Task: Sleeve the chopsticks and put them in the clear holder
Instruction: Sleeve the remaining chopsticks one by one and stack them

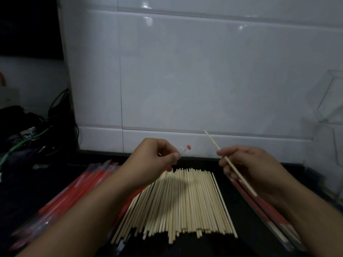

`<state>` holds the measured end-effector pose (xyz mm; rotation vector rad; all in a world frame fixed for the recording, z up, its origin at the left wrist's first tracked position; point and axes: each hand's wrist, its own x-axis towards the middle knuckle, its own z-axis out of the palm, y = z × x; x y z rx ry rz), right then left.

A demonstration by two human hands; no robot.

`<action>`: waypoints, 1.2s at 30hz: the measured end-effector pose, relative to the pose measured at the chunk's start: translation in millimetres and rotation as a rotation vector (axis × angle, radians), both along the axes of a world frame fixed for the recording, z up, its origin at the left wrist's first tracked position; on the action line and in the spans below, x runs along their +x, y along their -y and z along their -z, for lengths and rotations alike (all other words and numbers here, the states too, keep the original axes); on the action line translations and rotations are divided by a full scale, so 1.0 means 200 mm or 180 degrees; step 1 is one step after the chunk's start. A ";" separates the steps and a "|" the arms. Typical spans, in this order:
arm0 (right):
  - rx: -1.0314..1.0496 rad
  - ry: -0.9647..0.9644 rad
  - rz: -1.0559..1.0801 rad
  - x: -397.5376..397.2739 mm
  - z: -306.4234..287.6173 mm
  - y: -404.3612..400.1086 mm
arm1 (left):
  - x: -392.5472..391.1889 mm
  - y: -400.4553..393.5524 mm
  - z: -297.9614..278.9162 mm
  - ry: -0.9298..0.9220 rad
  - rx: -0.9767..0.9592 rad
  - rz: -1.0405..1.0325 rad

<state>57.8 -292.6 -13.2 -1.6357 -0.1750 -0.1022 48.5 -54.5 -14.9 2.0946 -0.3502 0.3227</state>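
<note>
A wide pile of bare wooden chopsticks [185, 203] lies on the dark counter between my arms. My left hand [157, 158] pinches a clear plastic sleeve with a red tip [185, 148], held up above the pile's far end. My right hand [246, 164] grips one pale chopstick [213, 140] whose tip points up and left toward the wall. The clear holder [332, 101] stands at the far right against the tiles, faint and partly out of view.
A stack of red-and-clear sleeves [74, 190] lies left of the pile. Sleeved chopsticks [269, 216] lie under my right forearm. Dark cables and gear [27, 134] crowd the far left. A white tiled wall [185, 71] closes the back.
</note>
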 end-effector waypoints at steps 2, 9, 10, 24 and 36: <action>0.0710 0.0202 -0.0117 -0.01 -0.02 -0.01 | 0.00 0.00 0.00 0.0012 0.0034 0.0005; 0.1169 0.0651 0.0438 -0.04 0.00 -0.08 | 0.01 0.01 0.00 0.0004 0.0053 0.0064; 0.1156 0.0675 0.0519 -0.04 -0.01 -0.08 | 0.01 0.01 0.00 -0.0010 0.0051 0.0085; 0.1554 0.0879 0.0868 -0.01 -0.01 -0.03 | 0.01 0.00 0.01 -0.0104 0.0041 0.0161; 0.1275 0.0892 0.0850 0.02 0.03 -0.05 | 0.00 0.01 0.01 -0.0105 0.0152 0.0217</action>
